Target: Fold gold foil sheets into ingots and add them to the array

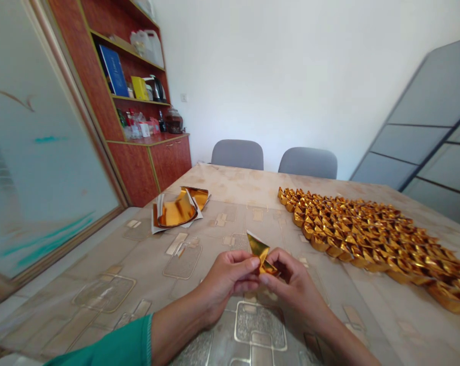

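A partly folded piece of gold foil paper [258,247] is held up over the table between my two hands. My left hand [230,272] pinches its left side between thumb and fingers. On the other side, my right hand [290,274] grips the lower right part, where a folded flap shows. A pointed corner with a pale edge sticks up above my fingers. Part of the foil is hidden behind the fingertips.
Many folded gold foil pieces [359,229] stand in rows on the right of the table. Loose gold sheets [178,211] lie curled at the left. Two grey chairs [237,154] stand behind the patterned tablecloth [146,264]. A red-brown cabinet [134,160] is at the back left.
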{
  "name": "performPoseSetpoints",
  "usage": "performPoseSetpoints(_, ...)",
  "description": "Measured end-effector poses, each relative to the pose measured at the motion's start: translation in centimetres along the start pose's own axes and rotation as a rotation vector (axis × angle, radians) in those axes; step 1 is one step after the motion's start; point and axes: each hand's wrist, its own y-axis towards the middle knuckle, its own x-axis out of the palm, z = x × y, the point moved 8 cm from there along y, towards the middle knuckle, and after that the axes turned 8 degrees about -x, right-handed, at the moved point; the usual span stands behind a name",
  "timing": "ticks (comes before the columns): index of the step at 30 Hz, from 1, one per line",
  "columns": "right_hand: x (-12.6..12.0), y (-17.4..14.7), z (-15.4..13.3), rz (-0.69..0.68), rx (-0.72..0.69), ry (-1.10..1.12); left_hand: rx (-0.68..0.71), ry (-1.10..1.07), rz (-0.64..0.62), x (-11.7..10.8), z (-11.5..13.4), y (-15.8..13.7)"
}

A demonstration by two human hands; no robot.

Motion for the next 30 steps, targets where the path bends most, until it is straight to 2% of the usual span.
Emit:
performPoseSetpoints(11,-0.2,0.4,-0.9,0.011,-0.067,-0.290,0.069,0.136,0.055,0.0,0.0,0.3)
performPoseSetpoints(18,-0.3,0.2,-0.1,0.022,0.035,-0.054,0.071,0.045,0.072,-0.2,0.4,0.3)
performPoseSetpoints(26,-0.2,0.2,0.4,0.063,0.051,-0.151,0.100,0.097,0.005,0.5,0.3,0.2)
performPoseSetpoints(30,-0.6,0.2,-0.3,0.091,0.068,0.008,0.107,0.079,0.069,-0.1,0.5,0.4)
